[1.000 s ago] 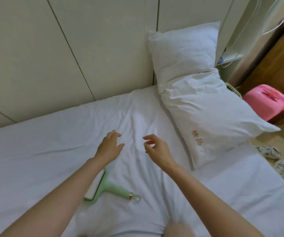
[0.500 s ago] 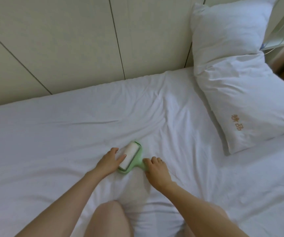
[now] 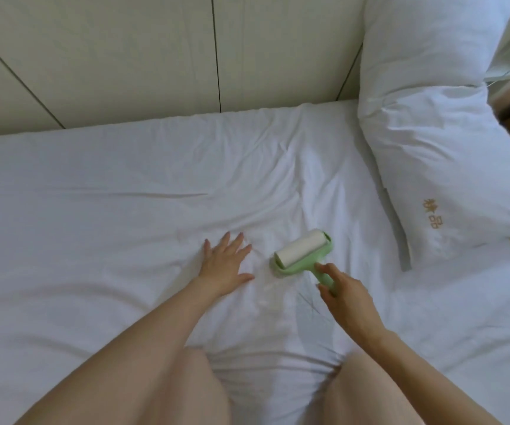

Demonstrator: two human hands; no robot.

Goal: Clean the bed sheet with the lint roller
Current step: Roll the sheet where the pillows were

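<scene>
Lint roller [image 3: 301, 252] in right grip [image 3: 349, 294]

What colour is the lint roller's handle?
Light green, seen best in the head view: the lint roller handle.

Roller [image 3: 301, 253] on sheet [image 3: 94, 210], mid-bed. Left hand [image 3: 224, 265] flat on sheet, just left of roller. Right hand [image 3: 344, 294] grips roller handle, near end. Pillows [image 3: 447, 148] far right. Wall [image 3: 124, 56] behind.
</scene>
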